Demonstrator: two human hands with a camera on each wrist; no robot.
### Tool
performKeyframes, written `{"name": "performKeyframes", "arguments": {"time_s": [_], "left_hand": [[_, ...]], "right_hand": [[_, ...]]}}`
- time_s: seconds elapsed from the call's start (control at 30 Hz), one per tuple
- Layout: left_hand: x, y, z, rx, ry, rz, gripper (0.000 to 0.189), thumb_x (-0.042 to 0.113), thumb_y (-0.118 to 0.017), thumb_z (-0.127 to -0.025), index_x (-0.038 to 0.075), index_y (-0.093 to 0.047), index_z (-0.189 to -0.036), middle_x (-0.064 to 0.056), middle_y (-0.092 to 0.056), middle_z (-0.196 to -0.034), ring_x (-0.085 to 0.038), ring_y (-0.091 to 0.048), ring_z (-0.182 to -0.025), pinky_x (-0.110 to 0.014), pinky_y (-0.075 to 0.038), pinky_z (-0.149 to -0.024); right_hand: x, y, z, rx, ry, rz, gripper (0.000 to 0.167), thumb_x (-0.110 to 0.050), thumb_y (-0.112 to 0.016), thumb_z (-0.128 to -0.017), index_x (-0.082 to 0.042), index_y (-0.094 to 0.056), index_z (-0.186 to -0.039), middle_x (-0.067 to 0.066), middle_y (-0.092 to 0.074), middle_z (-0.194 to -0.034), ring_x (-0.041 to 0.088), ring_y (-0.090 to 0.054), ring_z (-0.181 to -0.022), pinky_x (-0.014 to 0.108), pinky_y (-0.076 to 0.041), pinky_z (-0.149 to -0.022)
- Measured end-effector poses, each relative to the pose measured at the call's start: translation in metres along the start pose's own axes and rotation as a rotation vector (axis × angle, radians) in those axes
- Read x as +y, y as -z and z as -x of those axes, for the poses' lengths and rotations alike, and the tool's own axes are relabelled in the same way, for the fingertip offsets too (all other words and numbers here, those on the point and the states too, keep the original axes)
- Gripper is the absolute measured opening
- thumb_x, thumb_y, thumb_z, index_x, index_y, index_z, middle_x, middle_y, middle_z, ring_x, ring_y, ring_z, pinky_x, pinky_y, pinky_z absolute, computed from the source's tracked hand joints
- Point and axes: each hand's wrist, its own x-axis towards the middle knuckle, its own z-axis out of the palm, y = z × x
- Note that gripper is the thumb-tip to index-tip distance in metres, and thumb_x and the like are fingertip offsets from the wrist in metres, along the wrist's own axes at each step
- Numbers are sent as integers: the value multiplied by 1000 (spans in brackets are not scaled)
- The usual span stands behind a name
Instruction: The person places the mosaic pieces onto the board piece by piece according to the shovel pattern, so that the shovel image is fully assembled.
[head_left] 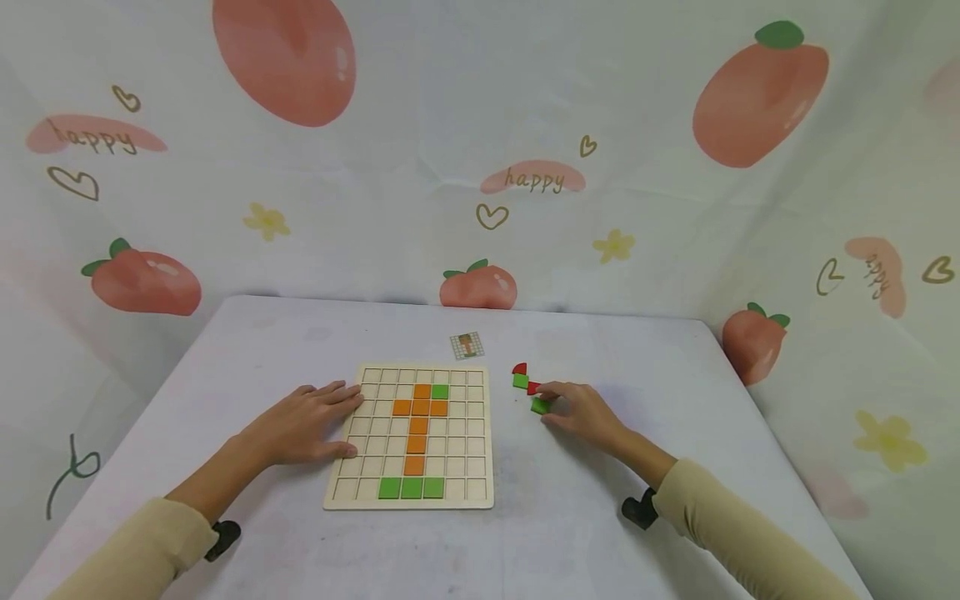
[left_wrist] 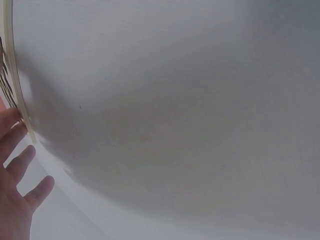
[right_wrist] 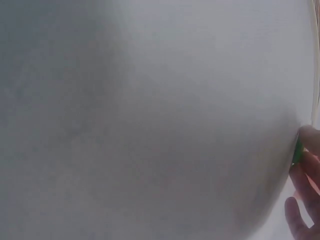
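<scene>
One tan left sleeve (head_left: 142,546) at near left, a black unit (head_left: 223,542) at its wrist. Your left grip (head_left: 311,425) is spread flat, fingers straight, nothing held; fingertips rest at the left edge of the pale grid board (head_left: 459,446), thumb nearer you along that edge. Left wrist view: mostly white surface (left_wrist: 175,125), your fingers at the board's rim.

Board lies flat, left of the surface's middle. In its cells: seven orange squares (head_left: 416,444) making a cross with a long stem toward you; one green square (head_left: 440,392) just right of the topmost orange; three green squares (head_left: 412,488) side by side in the nearest row.

Past the far edge, near its right corner: a small card (head_left: 467,345), gridded, its printed figure too small to read.

Right of the board: a red quarter-round (head_left: 519,368), then a loose green tile (head_left: 520,381) just nearer you, then a red piece (head_left: 532,388) partly covered by your fingertips. Nearest you, a green piece (head_left: 539,406) sits in your right grip (head_left: 588,415), pinched between thumb and fingers, the gap only its width. Whether it is lifted, I cannot tell. Farthest right, your tan right sleeve (head_left: 742,525).
</scene>
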Motion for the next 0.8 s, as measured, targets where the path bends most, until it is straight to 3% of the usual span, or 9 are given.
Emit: {"name": "performKeyframes", "arguments": {"time_s": [0.47,0.8], "left_hand": [[2,1,0,-6,8,7,80,65,-62,-86,5,-57,-140,-13,-53,-146,-38,-47,-135,-61,-41,-102],[1,1,0,2,-4,1,80,64,-62,-87,4,-57,-140,-14,-54,-145,-39,-48,-134,-60,-42,-101]], "right_hand": [[-1,-2,2,29,2,39,43,-9,-83,-80,-3,-69,-120,5,-73,-109,21,-66,-102,45,-52,-95],[-8,-7,-9,39,127,13,40,-5,-81,-81,-2,-69,-119,5,-73,-109,21,-67,-102,46,-52,-95]]}}
